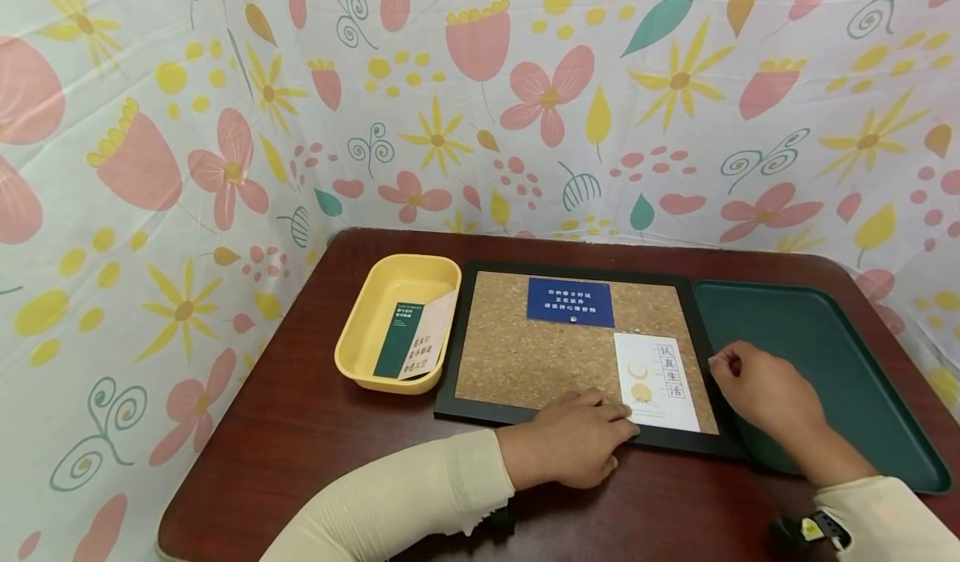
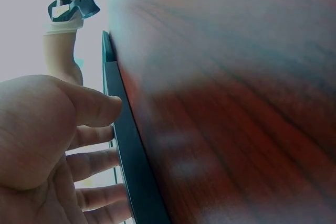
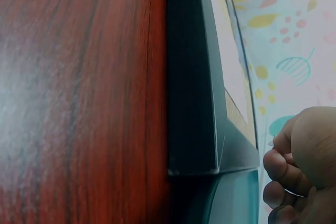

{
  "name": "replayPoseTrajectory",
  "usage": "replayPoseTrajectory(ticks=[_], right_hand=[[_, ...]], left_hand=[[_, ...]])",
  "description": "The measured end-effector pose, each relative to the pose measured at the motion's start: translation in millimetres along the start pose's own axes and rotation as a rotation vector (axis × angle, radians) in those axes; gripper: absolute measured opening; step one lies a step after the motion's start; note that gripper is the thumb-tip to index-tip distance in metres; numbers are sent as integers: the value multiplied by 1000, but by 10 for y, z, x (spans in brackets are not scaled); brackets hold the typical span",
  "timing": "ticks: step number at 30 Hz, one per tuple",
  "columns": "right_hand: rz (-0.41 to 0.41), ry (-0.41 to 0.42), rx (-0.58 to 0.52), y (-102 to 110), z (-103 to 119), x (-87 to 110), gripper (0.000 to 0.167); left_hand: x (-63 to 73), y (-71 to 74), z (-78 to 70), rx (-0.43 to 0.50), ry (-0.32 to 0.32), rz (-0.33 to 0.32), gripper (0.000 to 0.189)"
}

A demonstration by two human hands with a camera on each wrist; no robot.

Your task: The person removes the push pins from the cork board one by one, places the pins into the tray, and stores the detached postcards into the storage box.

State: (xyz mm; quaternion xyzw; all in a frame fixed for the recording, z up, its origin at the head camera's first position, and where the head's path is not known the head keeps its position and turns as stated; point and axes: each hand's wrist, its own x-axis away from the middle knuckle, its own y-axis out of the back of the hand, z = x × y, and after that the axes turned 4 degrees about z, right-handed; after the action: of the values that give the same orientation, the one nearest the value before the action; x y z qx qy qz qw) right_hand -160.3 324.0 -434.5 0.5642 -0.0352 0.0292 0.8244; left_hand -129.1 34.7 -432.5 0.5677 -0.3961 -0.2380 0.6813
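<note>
A cork board [image 1: 540,362] in a black frame lies on the table. On its lower right part is a white card [image 1: 658,383] with a yellow print. My left hand [image 1: 573,437] rests over the front rim, fingers extended, fingertips at the card's lower left corner. Beside the board's right edge, my right hand [image 1: 772,387] is raised with curled fingers, thumb and forefinger pinching a tiny pale pushpin [image 3: 271,142], mostly hidden. A blue card [image 1: 570,299] with white writing lies near the far edge, a small pin [image 1: 573,319] at its bottom middle.
To the left of the board stands a yellow basin [image 1: 356,345] holding a green card [image 1: 400,337] and a pale pink card [image 1: 429,341]. A dark green tray [image 1: 817,320] lies on the right, beneath the right hand. A flowered curtain [image 1: 480,128] hangs behind the table.
</note>
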Motion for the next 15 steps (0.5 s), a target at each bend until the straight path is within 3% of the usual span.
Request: replayPoseTrajectory(ticks=[15], right_hand=[[-5, -1, -9, 14, -138, 15, 35]], left_hand=[[-7, -3, 4, 1, -6, -11, 51]])
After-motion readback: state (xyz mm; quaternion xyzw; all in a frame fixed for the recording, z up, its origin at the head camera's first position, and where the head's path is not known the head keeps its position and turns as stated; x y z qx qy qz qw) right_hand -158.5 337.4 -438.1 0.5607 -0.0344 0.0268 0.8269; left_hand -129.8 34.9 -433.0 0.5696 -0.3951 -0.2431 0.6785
